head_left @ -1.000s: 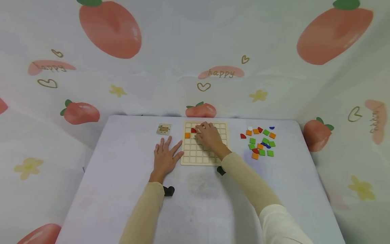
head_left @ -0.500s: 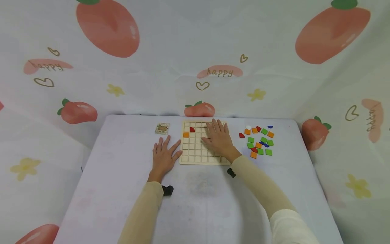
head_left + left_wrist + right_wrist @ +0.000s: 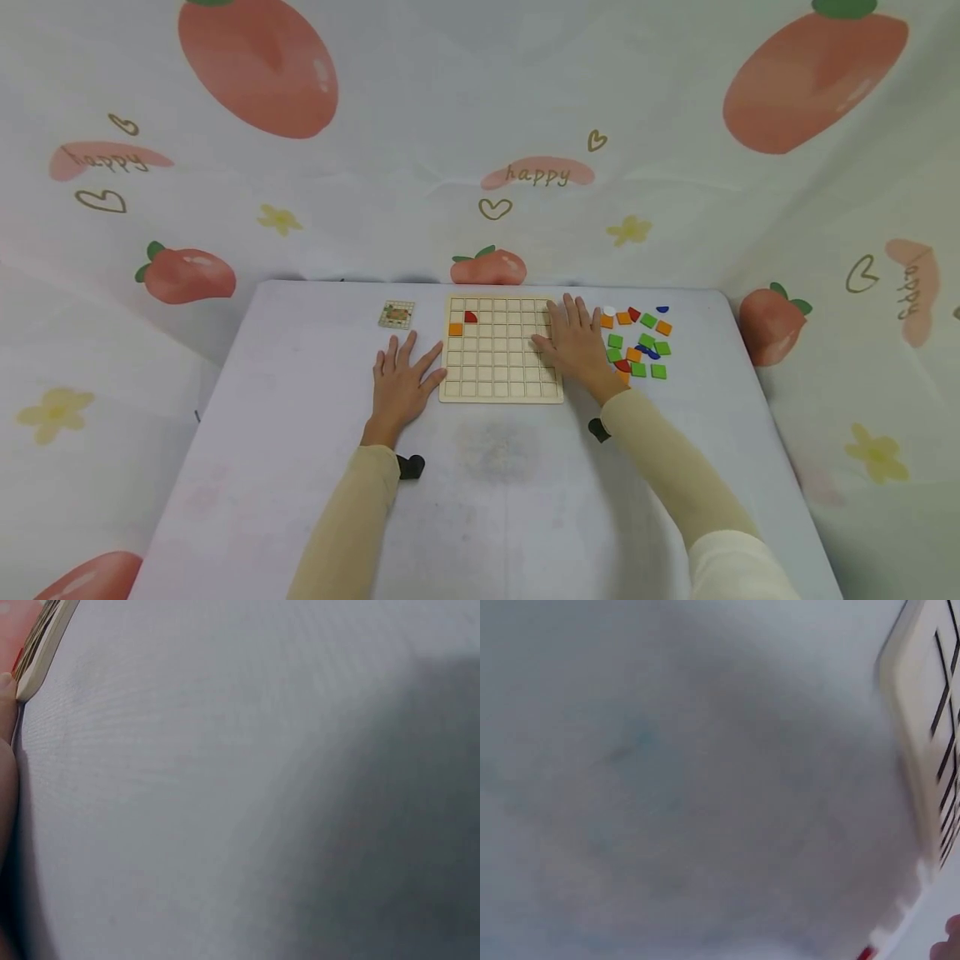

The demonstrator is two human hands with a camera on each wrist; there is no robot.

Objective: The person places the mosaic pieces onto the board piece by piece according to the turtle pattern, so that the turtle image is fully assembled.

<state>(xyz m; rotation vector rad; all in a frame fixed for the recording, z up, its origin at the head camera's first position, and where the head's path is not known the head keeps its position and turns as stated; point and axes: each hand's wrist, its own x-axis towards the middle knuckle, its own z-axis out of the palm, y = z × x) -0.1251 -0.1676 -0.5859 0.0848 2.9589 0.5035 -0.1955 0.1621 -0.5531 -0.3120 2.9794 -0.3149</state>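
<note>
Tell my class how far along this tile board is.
Done: an orange square and a red quarter-circle sit in the gridded board.
In hand: no tile visible in the right hand, over the board's right edge, or the left hand, at its left edge.
Left, probably: placing loose tiles at right, since most cells are bare; the printed card is too small to read.

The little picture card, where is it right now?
In the head view, the picture card lies on the table, left of the grid board and just beyond the fingers of the left hand.
</note>
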